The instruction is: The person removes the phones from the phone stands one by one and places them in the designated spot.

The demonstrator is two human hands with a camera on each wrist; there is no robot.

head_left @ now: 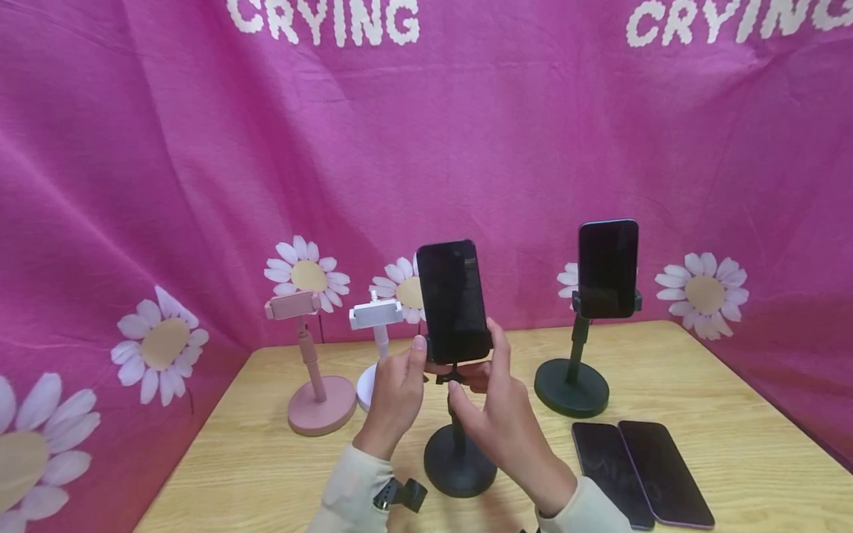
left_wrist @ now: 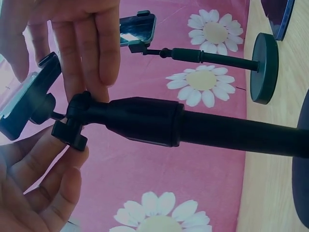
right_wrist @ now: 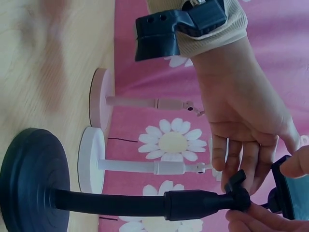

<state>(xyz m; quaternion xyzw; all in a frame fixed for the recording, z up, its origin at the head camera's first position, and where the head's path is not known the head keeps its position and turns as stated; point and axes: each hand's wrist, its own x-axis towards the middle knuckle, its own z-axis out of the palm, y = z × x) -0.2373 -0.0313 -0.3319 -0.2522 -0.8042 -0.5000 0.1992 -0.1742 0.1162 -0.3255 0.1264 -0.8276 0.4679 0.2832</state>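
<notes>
A dark-screened smartphone (head_left: 453,296) sits upright, slightly tilted, in the clamp of a black phone stand (head_left: 460,466). My left hand (head_left: 395,396) holds the clamp's left side, thumb at the phone's lower edge and fingers reaching behind. From the right, my right hand (head_left: 509,418) grips the same holder, a finger along the clamp's side and the thumb by the joint under it. Fingers of both hands lie about the joint and its small wing knob (right_wrist: 236,181) in the right wrist view. The left wrist view shows the stand's neck (left_wrist: 145,121) from the side.
A pink phone stand (head_left: 321,406) and a white phone stand (head_left: 376,314) stand at the left. At the right is a dark stand (head_left: 571,389) holding another phone (head_left: 608,270). Two dark phones (head_left: 609,470) lie side by side at the front right. A pink daisy-print cloth (head_left: 500,148) hangs behind.
</notes>
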